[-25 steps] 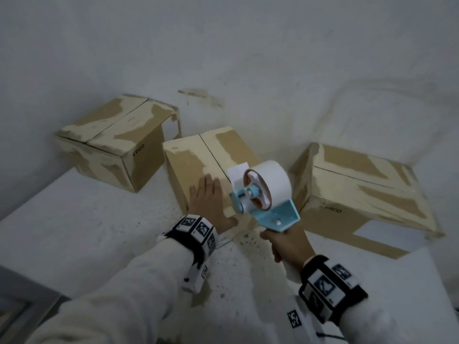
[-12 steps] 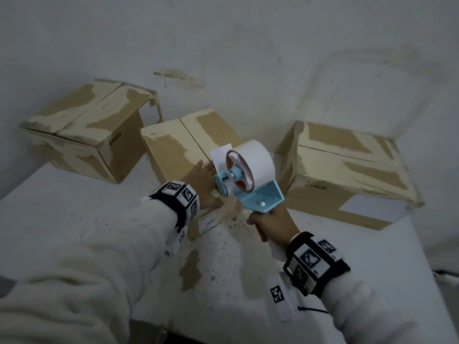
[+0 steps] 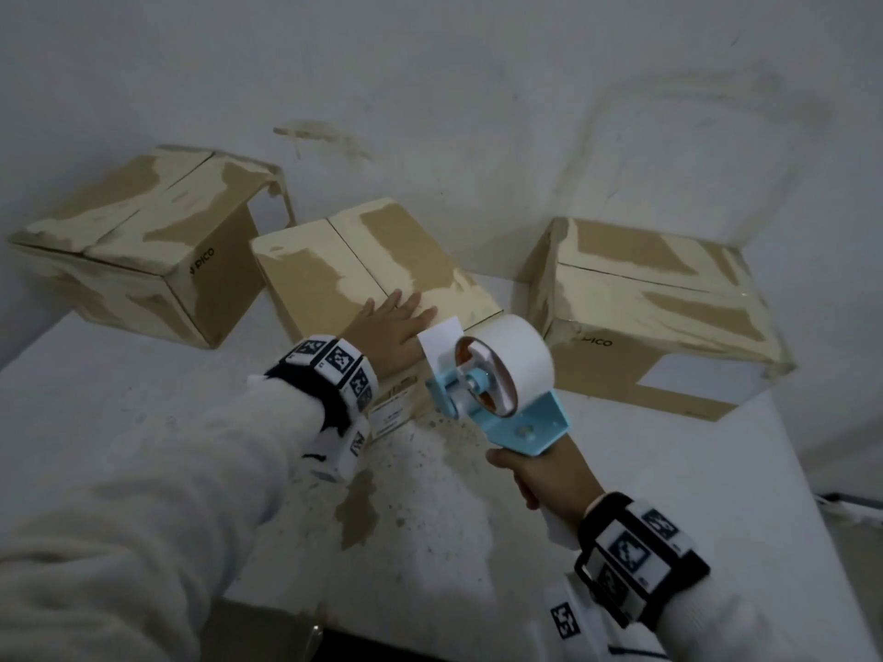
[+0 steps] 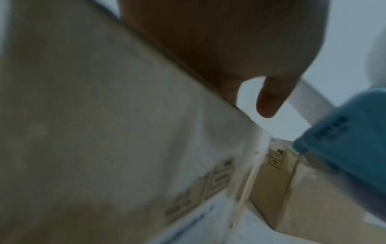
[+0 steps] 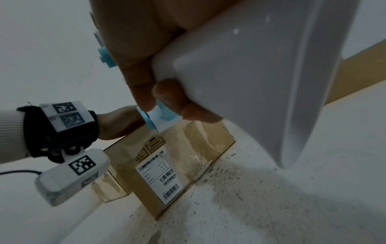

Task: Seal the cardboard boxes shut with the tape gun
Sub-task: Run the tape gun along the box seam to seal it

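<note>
The middle box (image 3: 363,269) is the landmark: it sits on the white table (image 3: 143,389) against the wall, with a second box (image 3: 138,241) to its left and a third box (image 3: 654,303) to its right, each a little apart from it. The left hand (image 3: 396,327) lies flat on the near end of the middle box's top, fingers spread and straight across the centre seam (image 3: 356,258), holding the flaps down. The right hand (image 3: 540,475) is wrapped around the handle of the tape gun (image 3: 492,379), which hangs just in front of and right of the box's near edge, a loose tape tab (image 3: 439,339) sticking up toward the left hand; the tape does not yet touch the cardboard. The step in hand looks like starting the strip. To do it well, stick the tab onto the box's front face below the seam, tilt the gun so its roller bears on the cardboard, then draw it straight along the seam toward the wall with steady pressure. The left hand should slide off the seam to one flap first, or the tape will run over the fingers. The seam looks closed, so light pressing should keep the flaps level.
</note>
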`<act>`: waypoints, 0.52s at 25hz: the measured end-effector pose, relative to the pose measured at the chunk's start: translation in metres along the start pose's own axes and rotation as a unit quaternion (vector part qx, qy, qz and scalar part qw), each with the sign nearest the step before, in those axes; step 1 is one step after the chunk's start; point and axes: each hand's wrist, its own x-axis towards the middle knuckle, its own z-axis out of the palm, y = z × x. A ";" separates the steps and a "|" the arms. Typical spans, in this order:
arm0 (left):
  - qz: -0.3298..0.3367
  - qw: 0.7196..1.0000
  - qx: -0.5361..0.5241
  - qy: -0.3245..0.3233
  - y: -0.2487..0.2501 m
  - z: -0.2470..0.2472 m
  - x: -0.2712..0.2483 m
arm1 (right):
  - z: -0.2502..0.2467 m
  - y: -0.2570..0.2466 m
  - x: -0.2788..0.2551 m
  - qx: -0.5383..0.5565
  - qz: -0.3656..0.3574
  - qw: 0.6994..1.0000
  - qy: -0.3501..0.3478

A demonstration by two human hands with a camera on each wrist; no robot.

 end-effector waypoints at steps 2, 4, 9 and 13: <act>-0.042 0.999 0.016 0.017 0.012 0.009 0.002 | 0.003 0.002 0.003 0.000 0.006 1.000 0.003; -0.075 0.996 0.047 0.026 0.019 0.015 0.006 | 0.007 0.002 0.010 -0.008 0.016 1.000 0.000; -0.080 0.995 0.040 0.048 0.015 0.017 0.010 | 0.012 0.007 0.030 -0.006 0.047 0.998 -0.029; -0.076 0.994 0.053 0.051 0.014 0.018 0.012 | 0.011 0.019 0.036 0.006 0.051 0.998 -0.041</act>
